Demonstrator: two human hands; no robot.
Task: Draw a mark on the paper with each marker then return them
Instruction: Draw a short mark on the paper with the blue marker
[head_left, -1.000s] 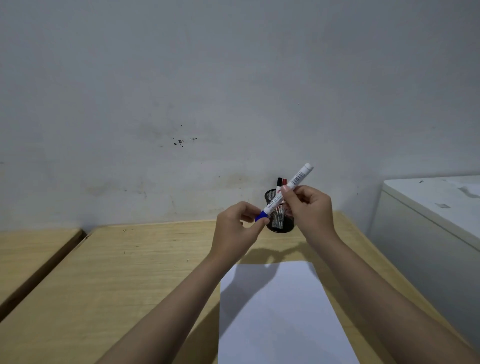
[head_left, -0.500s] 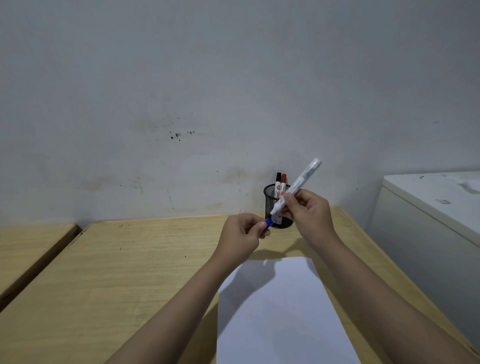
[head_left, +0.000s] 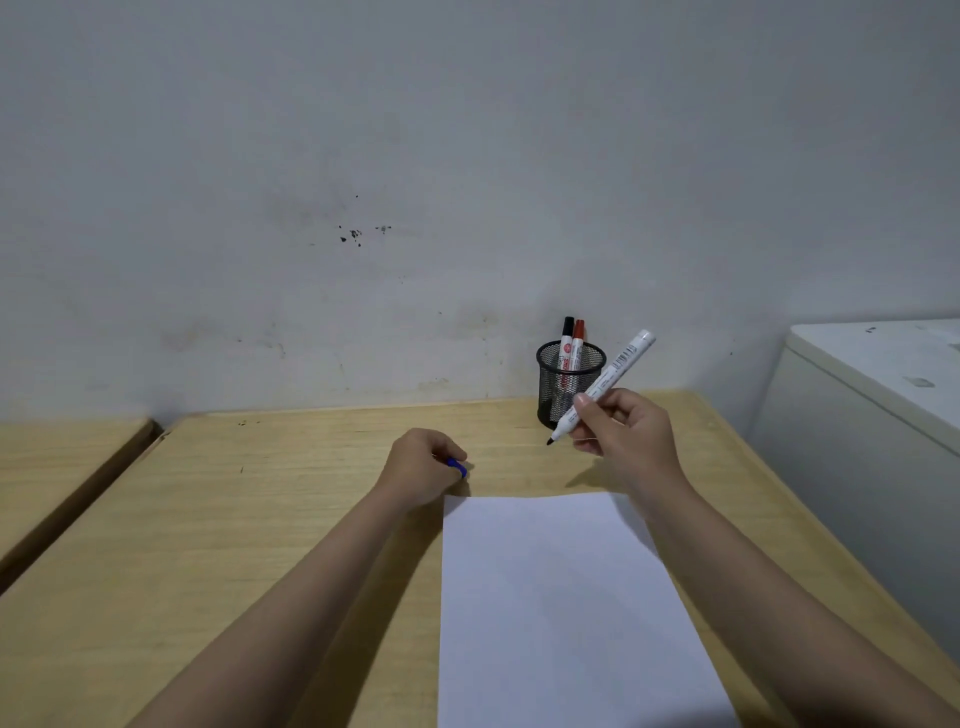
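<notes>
Where the head view looks down on the pale wooden table (head_left: 260, 519), the right hand (head_left: 628, 431) has its fingers closed around a white-barrelled marker (head_left: 605, 384), held slanted with its bare dark tip pointing down and to the left, above the table just beyond the far edge of the white sheet of paper (head_left: 561, 613). The left hand (head_left: 421, 467) rests curled on the table just beside the paper's far left corner, its fingers closed on a small blue marker cap (head_left: 457, 466). A black wire-mesh pen cup (head_left: 569, 382) stands at the back against the wall, holding a black-capped marker (head_left: 567, 343) and a red-capped marker (head_left: 577, 345) upright. No mark shows on the paper, so the step in hand is judged to be the first drawing: uncapping is done, the stroke not yet made. The next move calls for lowering the tip toward the person onto the sheet, with the left hand free to steady the paper.
</notes>
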